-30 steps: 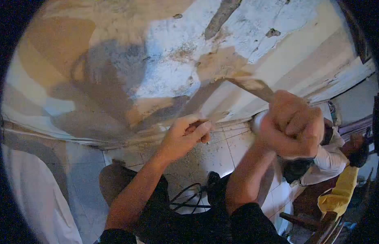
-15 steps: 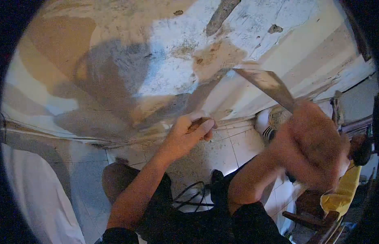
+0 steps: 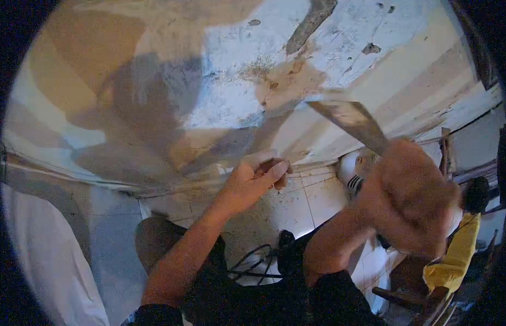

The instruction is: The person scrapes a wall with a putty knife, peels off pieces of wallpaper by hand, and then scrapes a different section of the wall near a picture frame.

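Observation:
My right hand [image 3: 410, 195], slightly blurred, is wrapped around a putty knife [image 3: 353, 122]; its handle is hidden in the fist. The broad metal blade points up and left, its edge close over the wall [image 3: 226, 98] in this view. My left hand [image 3: 258, 176] hovers low before the wall with fingers curled in and thumb laid over them, and nothing shows in it. Bare white patches, tan stained areas and a long grey gouge [image 3: 313, 24] mark the wall. Shadows fall across its left half.
Debris lies on the tiled floor [image 3: 299, 204] along the wall's foot. A dark cable [image 3: 253, 263] loops near my legs. White cloth [image 3: 46, 255] hangs at left. To the right are a yellow cloth [image 3: 459, 255], wooden pieces [image 3: 405, 296] and a striped white item [image 3: 351, 171].
The putty knife and my right hand have shifted slightly left, with the blade a little lower. My left hand stays nearly in place; the view has shifted slightly.

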The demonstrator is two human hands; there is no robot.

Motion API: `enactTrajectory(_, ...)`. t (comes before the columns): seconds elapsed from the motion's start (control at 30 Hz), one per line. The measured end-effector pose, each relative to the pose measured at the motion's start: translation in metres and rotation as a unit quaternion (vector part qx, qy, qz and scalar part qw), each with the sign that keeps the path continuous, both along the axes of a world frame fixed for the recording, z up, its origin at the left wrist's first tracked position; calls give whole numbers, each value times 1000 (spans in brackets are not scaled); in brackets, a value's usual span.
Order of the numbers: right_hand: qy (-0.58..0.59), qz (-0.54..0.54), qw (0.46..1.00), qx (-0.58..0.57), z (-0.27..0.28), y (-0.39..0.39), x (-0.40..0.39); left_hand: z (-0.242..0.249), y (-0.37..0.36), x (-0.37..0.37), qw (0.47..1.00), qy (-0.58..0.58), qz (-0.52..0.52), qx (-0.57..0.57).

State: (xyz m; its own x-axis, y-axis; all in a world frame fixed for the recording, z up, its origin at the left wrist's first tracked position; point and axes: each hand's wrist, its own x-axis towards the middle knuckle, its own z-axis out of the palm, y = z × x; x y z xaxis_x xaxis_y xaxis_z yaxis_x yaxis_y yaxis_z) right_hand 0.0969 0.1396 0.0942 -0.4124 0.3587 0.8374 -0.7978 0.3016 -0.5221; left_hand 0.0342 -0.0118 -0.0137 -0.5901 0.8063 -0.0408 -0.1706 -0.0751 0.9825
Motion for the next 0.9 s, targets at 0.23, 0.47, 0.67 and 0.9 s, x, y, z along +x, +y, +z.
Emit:
enactTrajectory(0.23,68,25,997,26,-2,-1,7,5,-1,-5,999,40,-5,10)
enactTrajectory(0.47,88,-164,979,89,-14,-23,4,2,1,-2,999,31,-3,20)
enactTrajectory(0.67,100,-9,974,201,10,-13,19,6,1,-2,999,27,-16,-13)
enactTrajectory(0.9,128,-118,983,62,-1,-41,11,1,-1,-3,1000,8,-3,11)
